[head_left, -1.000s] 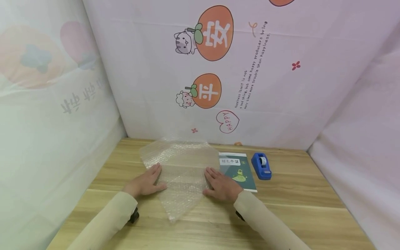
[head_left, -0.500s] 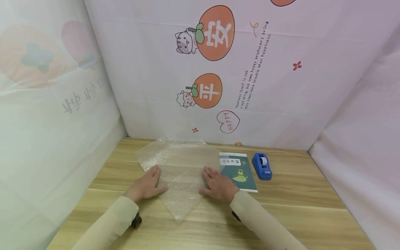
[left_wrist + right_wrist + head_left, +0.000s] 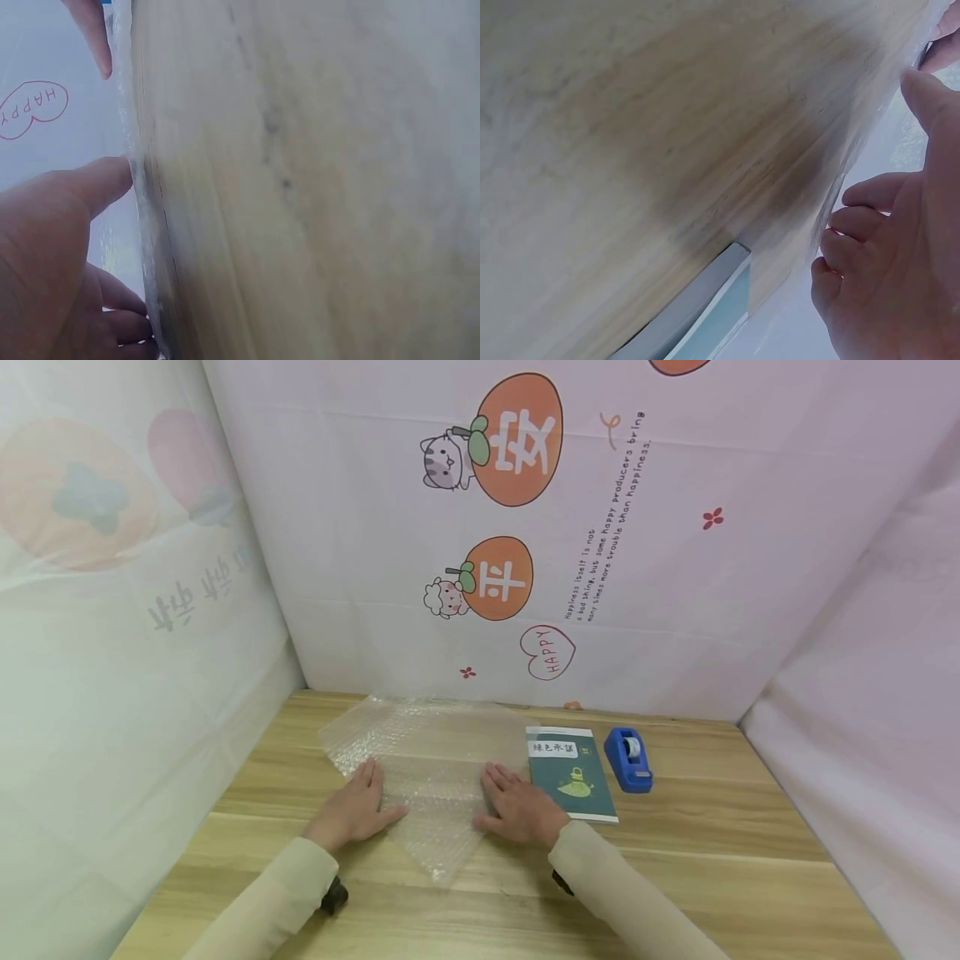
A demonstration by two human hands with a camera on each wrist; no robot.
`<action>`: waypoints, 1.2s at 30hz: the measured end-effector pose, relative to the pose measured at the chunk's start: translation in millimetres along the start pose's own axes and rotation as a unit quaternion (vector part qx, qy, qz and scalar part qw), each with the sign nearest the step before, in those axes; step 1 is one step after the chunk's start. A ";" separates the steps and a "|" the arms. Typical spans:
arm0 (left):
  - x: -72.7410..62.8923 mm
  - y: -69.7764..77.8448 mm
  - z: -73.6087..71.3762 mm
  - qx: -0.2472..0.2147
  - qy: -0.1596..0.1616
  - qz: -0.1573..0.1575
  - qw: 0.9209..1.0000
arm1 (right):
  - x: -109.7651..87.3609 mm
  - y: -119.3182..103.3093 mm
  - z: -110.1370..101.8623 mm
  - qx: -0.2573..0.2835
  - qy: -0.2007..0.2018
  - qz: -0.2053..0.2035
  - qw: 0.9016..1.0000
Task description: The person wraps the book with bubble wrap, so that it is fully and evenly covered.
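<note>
A sheet of clear bubble wrap [image 3: 435,785] lies flat on the wooden table, one corner pointing toward the person. My left hand [image 3: 354,810] rests on its left side, fingers straight and pointing away, thumb spread inward. On the right side my right hand [image 3: 521,810] lies in the same way. Seen from the left wrist, the thumb and fingers of the left hand [image 3: 52,247] touch the thin edge of the wrap [image 3: 129,112]. The right wrist view has the right hand [image 3: 892,232] with its fingertips at the wrap's surface.
A green booklet [image 3: 573,777] lies just right of the wrap, whose right corner meets its upper left corner. Beyond it stands a blue tape dispenser [image 3: 630,760] with a roll. Printed white cloth [image 3: 637,568] closes off the table's back and sides.
The bubble wrap has turned slightly: its near corner has shifted right, its left corner further left, and more of the booklet shows. My right hand has slid a little left.
</note>
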State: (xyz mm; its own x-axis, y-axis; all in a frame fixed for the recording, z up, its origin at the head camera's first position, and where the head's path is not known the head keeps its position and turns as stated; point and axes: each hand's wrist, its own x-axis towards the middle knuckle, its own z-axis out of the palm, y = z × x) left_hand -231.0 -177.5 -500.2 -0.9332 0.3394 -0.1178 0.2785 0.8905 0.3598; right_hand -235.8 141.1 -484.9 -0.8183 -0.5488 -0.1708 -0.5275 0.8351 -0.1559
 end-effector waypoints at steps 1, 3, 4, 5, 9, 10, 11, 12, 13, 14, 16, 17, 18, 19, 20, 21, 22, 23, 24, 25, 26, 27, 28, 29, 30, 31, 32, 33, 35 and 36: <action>0.2 -0.1 0.1 0.001 0.000 -0.002 1.000 | -0.2 -0.5 -0.1 0.001 0.000 0.000 1.000; 1.1 -0.6 0.5 -0.002 0.000 -0.004 1.000 | 0.1 -1.2 0.3 0.005 -0.001 -0.001 1.000; 1.4 -0.7 0.5 -0.006 0.002 -0.004 1.000 | 0.4 -1.4 0.8 0.007 -0.002 -0.001 1.000; 2.0 -1.0 0.7 -0.009 0.003 -0.003 1.000 | 0.8 -1.6 1.5 0.008 -0.003 0.000 1.000; 4.8 -1.7 -0.5 -0.014 0.002 -0.005 1.000 | 3.3 -1.6 4.6 0.006 -0.006 0.006 1.000; 5.4 -1.6 -1.2 -0.016 0.002 -0.004 1.000 | 3.8 -1.5 5.2 0.006 -0.007 0.009 1.000; 6.4 -1.9 -1.7 -0.016 0.000 -0.004 1.000 | 4.4 -1.5 5.6 0.005 -0.008 0.011 1.000; 7.3 -1.8 -2.6 -0.017 -0.002 -0.006 1.000 | 4.8 -1.5 5.8 0.005 -0.008 0.013 1.000; 8.1 -1.8 -3.3 -0.016 -0.004 -0.006 1.000 | 5.2 -1.4 6.0 0.005 -0.008 0.014 1.000; 8.8 -1.6 -4.0 -0.016 -0.006 -0.008 1.000 | 5.6 -1.3 6.0 0.006 -0.008 0.015 1.000; 10.2 -0.7 -5.6 -0.020 -0.004 -0.006 1.000 | 6.3 -1.0 6.0 0.006 -0.008 0.017 1.000; 10.9 -0.6 -5.9 -0.020 -0.005 -0.007 1.000 | 6.5 -1.1 5.6 0.004 -0.008 0.016 1.000; 11.7 -0.4 -6.3 -0.020 -0.004 -0.007 1.000 | 6.8 -1.0 5.3 0.002 -0.007 0.016 1.000; 12.4 -0.4 -6.3 -0.019 -0.004 -0.007 1.000 | 7.1 -0.9 5.0 0.001 -0.007 0.017 1.000; 13.2 -0.7 -6.1 -0.018 -0.004 -0.007 1.000 | 7.5 -1.0 4.3 0.001 -0.007 0.018 1.000; 14.0 -1.1 -5.9 -0.019 -0.002 -0.007 1.000 | 8.0 -0.8 3.9 0.000 -0.008 0.019 1.000; 14.9 -1.5 -5.4 -0.018 -0.003 -0.008 1.000 | 8.5 -0.7 3.6 0.000 -0.008 0.019 1.000; 15.7 -1.9 -5.1 -0.018 -0.005 -0.010 1.000 | 9.2 -0.3 3.7 0.000 -0.008 0.020 1.000; 16.6 -2.0 -5.0 -0.018 -0.005 -0.011 1.000 | 10.3 0.3 4.0 0.000 -0.010 0.022 1.000; 17.5 -2.1 -4.8 -0.018 -0.005 -0.012 1.000 | 10.9 0.8 3.9 0.001 -0.010 0.023 1.000; 18.6 -2.1 -4.6 -0.021 -0.004 -0.012 1.000 | 11.7 1.6 4.0 0.002 -0.011 0.024 1.000; 19.8 -2.1 -4.4 -0.022 -0.003 -0.011 1.000 | 12.5 2.5 4.2 0.002 -0.011 0.025 1.000; 21.0 -2.1 -4.3 -0.022 -0.003 -0.012 1.000 | 13.3 3.3 4.2 0.002 -0.011 0.025 1.000; 22.0 -2.2 -4.2 -0.022 -0.003 -0.011 1.000 | 14.0 4.2 4.0 0.002 -0.012 0.026 1.000; 23.1 -2.6 -4.1 -0.021 -0.003 -0.011 1.000 | 14.7 5.0 3.6 0.003 -0.012 0.028 1.000; 24.1 -3.0 -3.9 -0.019 -0.003 -0.010 1.000 | 15.2 5.7 3.1 0.006 -0.011 0.028 1.000; 24.6 -3.1 -4.2 -0.017 -0.002 -0.008 1.000 | 15.9 6.6 2.7 0.007 -0.013 0.030 0.999; 24.9 -3.4 -4.5 -0.013 -0.001 -0.008 1.000 | 16.4 7.3 2.3 0.008 -0.013 0.030 0.999; 24.5 -3.2 -6.0 -0.009 -0.001 -0.008 1.000 | 16.9 8.4 0.9 0.012 -0.016 0.030 0.999; 24.0 -3.0 -7.1 -0.008 0.000 -0.009 1.000 | 17.1 9.0 0.2 0.015 -0.016 0.027 0.999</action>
State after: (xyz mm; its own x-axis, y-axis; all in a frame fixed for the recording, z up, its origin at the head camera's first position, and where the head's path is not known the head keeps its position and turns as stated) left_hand -255.8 -174.2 -497.5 -0.9382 0.3232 -0.1241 0.2578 0.8915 0.3724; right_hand -254.5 139.2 -489.5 -0.8376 -0.5038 -0.2110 -0.4748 0.8626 -0.1748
